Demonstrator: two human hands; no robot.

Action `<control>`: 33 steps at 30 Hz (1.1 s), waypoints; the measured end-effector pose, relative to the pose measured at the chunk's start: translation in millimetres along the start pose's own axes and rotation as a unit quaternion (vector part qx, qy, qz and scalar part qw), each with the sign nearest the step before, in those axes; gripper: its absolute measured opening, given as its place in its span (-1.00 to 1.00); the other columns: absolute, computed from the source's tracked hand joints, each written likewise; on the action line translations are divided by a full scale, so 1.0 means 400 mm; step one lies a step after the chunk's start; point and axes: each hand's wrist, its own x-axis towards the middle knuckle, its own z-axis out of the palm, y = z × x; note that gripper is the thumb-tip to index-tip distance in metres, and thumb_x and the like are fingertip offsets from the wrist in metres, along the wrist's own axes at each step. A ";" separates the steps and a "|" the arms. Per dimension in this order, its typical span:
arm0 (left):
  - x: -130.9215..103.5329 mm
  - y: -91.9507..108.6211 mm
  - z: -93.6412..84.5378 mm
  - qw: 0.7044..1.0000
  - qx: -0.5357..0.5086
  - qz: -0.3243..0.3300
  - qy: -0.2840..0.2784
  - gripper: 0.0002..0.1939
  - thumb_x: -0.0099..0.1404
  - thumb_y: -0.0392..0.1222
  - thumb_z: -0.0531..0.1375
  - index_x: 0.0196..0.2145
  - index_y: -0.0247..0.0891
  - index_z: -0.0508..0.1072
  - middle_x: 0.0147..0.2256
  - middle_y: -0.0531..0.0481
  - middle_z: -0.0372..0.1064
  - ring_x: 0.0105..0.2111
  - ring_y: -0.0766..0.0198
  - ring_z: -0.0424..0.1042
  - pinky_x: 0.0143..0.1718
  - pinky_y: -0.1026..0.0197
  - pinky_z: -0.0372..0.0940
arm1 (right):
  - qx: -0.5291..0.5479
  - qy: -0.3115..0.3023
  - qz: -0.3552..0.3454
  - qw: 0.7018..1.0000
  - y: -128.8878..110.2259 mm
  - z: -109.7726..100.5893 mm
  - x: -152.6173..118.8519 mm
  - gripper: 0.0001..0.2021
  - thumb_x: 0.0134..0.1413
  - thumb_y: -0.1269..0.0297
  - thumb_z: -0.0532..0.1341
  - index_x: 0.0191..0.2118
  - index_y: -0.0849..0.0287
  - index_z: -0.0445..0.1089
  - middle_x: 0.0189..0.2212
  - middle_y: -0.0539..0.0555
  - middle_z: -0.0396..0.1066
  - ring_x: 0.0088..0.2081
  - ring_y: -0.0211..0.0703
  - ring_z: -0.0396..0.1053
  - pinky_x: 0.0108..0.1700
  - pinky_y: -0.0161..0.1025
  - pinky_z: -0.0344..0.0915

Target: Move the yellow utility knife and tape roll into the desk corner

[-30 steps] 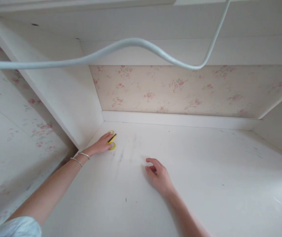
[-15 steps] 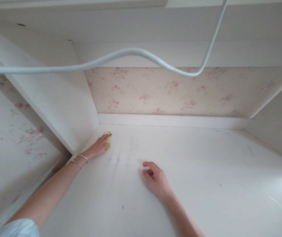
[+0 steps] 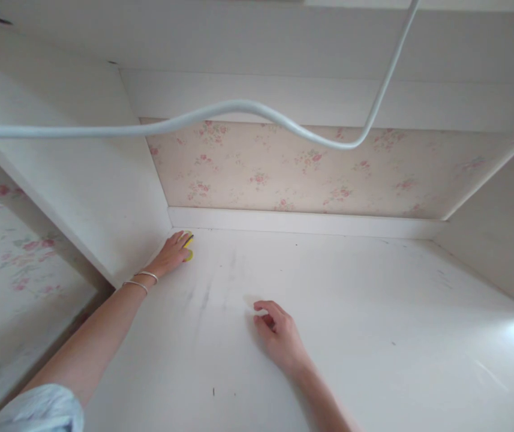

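The yellow scissors (image 3: 189, 256) are at the far left corner of the white tabletop (image 3: 351, 300), set down as far as can be seen but not let go: the left hand (image 3: 171, 255) lies palm down over them on an outstretched arm, and I can't tell whether its fingers grip or merely press. Nearer and to the right, the right hand (image 3: 283, 342) is empty, its arm reaching forward, fingers loosely curled with a gap at the thumb, and dark smudges (image 3: 206, 296) mark the tabletop between the hands.
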 end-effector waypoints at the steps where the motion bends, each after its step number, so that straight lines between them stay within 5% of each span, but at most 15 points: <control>1: -0.014 0.024 -0.004 1.000 -0.003 -0.001 0.017 -0.39 0.20 -0.19 -0.07 0.21 -0.34 0.08 0.26 -0.11 -0.07 0.29 0.06 -0.21 0.28 -0.01 -0.22 | -0.003 -0.001 -0.002 1.000 0.001 0.000 0.000 -0.79 0.11 0.31 0.07 -0.17 0.13 0.37 -0.30 0.03 0.41 -0.48 -0.33 0.32 -0.43 -0.38 0.24; 6: -0.151 0.237 0.023 0.991 -0.109 0.009 0.078 -0.49 0.22 -0.26 -0.08 0.12 -0.34 0.21 0.17 -0.09 0.10 0.21 0.17 0.02 0.27 0.10 -0.10 | -0.034 -0.010 -0.021 0.999 -0.007 0.001 -0.009 -0.79 0.13 0.33 0.05 -0.17 0.14 0.37 -0.30 0.05 0.42 -0.44 -0.30 0.34 -0.40 -0.36 0.27; 11: -0.345 0.504 0.092 0.964 -0.246 0.103 -0.011 -0.63 0.28 -0.27 -0.06 -0.01 -0.20 0.36 0.05 -0.02 0.29 0.09 0.27 0.24 0.18 0.16 0.12 | -0.140 -0.065 -0.141 0.978 -0.020 0.018 -0.037 -0.70 0.09 0.41 0.05 -0.07 0.15 0.38 -0.12 0.13 0.42 -0.07 -0.11 0.34 -0.01 -0.16 0.26; 14: -0.418 0.603 0.114 0.961 -0.229 0.150 -0.034 -0.65 0.34 -0.25 -0.07 0.00 -0.15 0.37 0.05 0.01 0.31 0.09 0.30 0.24 0.22 0.13 0.05 | -0.217 -0.086 -0.181 0.955 -0.017 0.032 -0.057 -0.54 0.02 0.43 0.09 0.10 0.24 0.27 0.02 0.23 0.34 0.09 0.05 0.22 0.13 -0.01 0.15; 18: -0.444 0.639 0.118 0.965 -0.171 0.193 -0.050 -0.67 0.38 -0.18 -0.07 -0.06 -0.10 0.42 -0.02 0.04 0.40 0.06 0.26 0.28 0.24 0.01 -0.06 | -0.241 -0.089 -0.162 0.953 -0.009 0.042 -0.071 -0.45 0.07 0.42 0.08 0.23 0.18 0.10 0.12 0.21 0.25 0.09 0.12 0.24 0.12 0.00 0.18; 25: -0.439 0.620 0.113 0.962 -0.170 0.205 -0.055 -0.68 0.38 -0.18 -0.07 -0.07 -0.08 0.42 -0.04 0.04 0.41 0.03 0.26 0.30 0.20 0.03 0.03 | -0.289 -0.111 -0.169 0.936 -0.015 0.045 -0.069 -0.45 0.07 0.42 0.05 0.22 0.29 0.11 0.08 0.30 0.27 0.07 0.17 0.25 0.09 0.02 0.21; 33: -0.439 0.620 0.112 0.960 -0.174 0.214 -0.052 -0.68 0.38 -0.17 -0.08 -0.06 -0.09 0.42 -0.05 0.01 0.42 0.03 0.25 0.30 0.19 0.01 0.05 | -0.245 -0.080 -0.170 0.951 0.000 0.049 -0.072 -0.44 0.02 0.41 0.08 0.20 0.21 0.15 0.06 0.25 0.31 0.03 0.21 0.29 0.07 0.04 0.23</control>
